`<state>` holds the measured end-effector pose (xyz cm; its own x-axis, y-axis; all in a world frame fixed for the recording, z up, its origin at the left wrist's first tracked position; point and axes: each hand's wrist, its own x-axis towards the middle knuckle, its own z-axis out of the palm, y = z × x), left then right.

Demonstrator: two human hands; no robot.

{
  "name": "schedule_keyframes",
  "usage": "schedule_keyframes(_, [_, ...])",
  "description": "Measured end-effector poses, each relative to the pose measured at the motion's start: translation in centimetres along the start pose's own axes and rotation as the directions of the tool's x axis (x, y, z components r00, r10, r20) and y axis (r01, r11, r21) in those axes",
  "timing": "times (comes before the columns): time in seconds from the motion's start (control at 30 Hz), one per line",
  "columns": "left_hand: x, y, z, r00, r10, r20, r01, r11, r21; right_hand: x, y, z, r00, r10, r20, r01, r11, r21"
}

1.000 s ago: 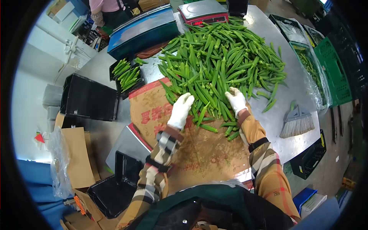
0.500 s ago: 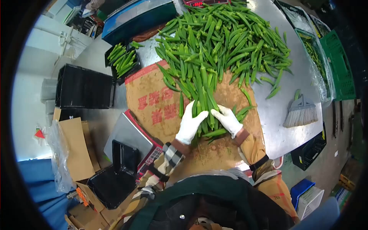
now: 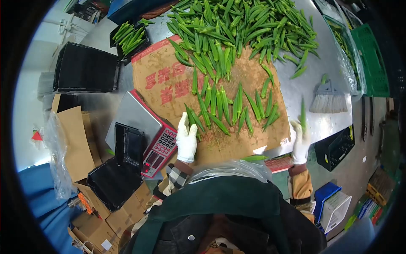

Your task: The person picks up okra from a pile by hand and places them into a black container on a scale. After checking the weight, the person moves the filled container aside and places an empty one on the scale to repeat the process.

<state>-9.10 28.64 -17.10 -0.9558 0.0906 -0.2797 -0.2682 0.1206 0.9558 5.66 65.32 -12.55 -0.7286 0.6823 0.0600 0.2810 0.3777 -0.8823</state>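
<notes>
My left hand (image 3: 186, 142), in a white glove, is at the lower left of the cardboard sheet (image 3: 237, 150), fingers apart, beside some okra pods (image 3: 194, 117). My right hand (image 3: 300, 146), also white-gloved, is past the sheet's right edge, its fingers closed on the lower end of an upright green okra pod (image 3: 303, 113); both are blurred by motion. Loose okra pods (image 3: 222, 101) lie spread over the middle of the cardboard. Behind them a large okra pile (image 3: 241, 25) covers the top of the sheet and part of the metal table (image 3: 292, 93).
A scale (image 3: 144, 131) with a red keypad stands at left, near black trays (image 3: 86, 70) and a small tray of okra (image 3: 131, 39). A brush (image 3: 329, 99) lies at right. Beyond are green crates (image 3: 372, 63), a black crate (image 3: 336, 148) and cardboard boxes (image 3: 76, 144).
My hands have moved apart, the left one leftward, the right one far to the right with a pod. The bunch they held together is now spread as loose pods on the cardboard. The view has shifted.
</notes>
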Motion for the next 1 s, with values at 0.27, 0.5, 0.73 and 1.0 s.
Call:
schedule_keyframes(0.27, [-3.0,0.2,-1.3,0.999,-0.027,-0.028,0.028,0.999,0.032,-13.9,19.3,-13.1,0.835,0.413,-0.364,-0.517,0.815,-0.262])
schedule_keyframes(0.5, [-3.1,1.0,-0.9,0.994,-0.065,0.085,-0.042,0.488,0.872,-13.2,2.0,3.4,0.777,-0.144,0.612,0.414,0.85,-0.326])
schedule_keyframes(0.73, [-4.9,-1.9,-1.8,0.986,-0.028,0.167,-0.133,0.479,0.868,-10.9,3.3,4.6,0.685,0.075,0.725,0.192,0.941,-0.279])
schedule_keyframes(1.0, [-3.9,1.1,-2.1,0.988,0.153,0.026,-0.145,0.855,0.499,-9.7,1.4,6.3,0.612,-0.01,0.791,0.353,0.898,-0.262])
